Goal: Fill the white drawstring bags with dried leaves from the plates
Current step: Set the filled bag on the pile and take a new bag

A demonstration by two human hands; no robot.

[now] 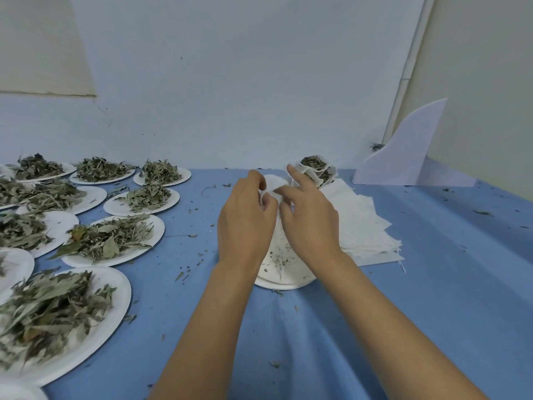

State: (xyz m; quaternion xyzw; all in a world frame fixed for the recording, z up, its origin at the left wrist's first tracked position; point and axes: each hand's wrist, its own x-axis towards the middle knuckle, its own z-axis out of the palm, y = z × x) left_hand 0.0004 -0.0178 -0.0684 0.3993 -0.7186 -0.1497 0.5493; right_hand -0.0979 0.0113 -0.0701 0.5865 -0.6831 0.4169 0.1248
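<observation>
Both hands are holding one white bag (273,183) above the near-empty plate (284,280): the left hand (246,217) is pinching its left edge with curled fingers, and the right hand (310,217) is pinching its right edge with the index standing clear. The bag is lying directly between the two grips; whether its mouth is open cannot be told. The leaf plates (157,229) are lying to the left, nearer the left hand, so that hand is probably the one to release and scoop, while the filled bags (315,168) and flat stack (366,226) are sitting to the right
</observation>
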